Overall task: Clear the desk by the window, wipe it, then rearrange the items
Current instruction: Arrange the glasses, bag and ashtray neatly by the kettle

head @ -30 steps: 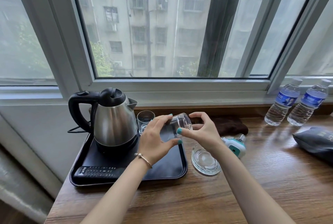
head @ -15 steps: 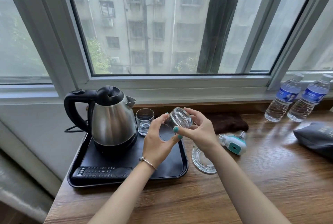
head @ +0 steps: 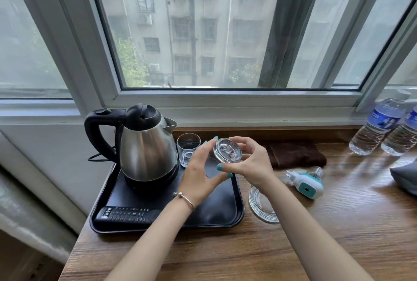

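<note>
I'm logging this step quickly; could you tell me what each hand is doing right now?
Left hand: holding the glass, fingers curled round it.
Right hand: holding the same glass.

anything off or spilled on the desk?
No spill visible. Two oddities: the white-and-teal plug-in device lies on its side on the wooden desk, and the black remote control sits in the black tray with the steel kettle.

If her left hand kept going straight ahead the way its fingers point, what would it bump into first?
Probably the upright clear drinking glass standing on the black tray beside the steel kettle. Her left hand already holds a second, tipped clear glass. Depth is hard to judge.
</note>
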The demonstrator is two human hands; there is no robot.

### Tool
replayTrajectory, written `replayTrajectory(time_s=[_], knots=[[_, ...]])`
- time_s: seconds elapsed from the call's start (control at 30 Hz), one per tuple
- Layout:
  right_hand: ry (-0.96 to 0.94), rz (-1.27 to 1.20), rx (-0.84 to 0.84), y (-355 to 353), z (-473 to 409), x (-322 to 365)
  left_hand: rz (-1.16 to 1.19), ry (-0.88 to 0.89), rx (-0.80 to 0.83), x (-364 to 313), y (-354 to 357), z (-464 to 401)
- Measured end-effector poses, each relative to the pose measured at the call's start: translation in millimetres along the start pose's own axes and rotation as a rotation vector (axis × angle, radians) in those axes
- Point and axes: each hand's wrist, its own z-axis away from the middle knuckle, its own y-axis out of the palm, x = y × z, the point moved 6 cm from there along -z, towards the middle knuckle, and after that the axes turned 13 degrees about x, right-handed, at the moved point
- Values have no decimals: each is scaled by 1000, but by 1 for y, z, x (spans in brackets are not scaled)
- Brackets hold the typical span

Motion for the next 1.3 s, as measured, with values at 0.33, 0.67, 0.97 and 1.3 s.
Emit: replayTrajectory(time_s=[0.33, 0.67, 0.97, 1.3], knots=[[103, 125, 9, -8, -25, -27, 24, 11, -110, 14, 15, -7], [178, 233, 86, -4, -64, -33, 115, -192, -256, 37, 24, -18], [196, 242, 128, 2, -91, -43, 86, -275, -265, 48, 36, -24], [208, 304, 164, -4, -104, -39, 142, -354, -257, 57, 48, -34]])
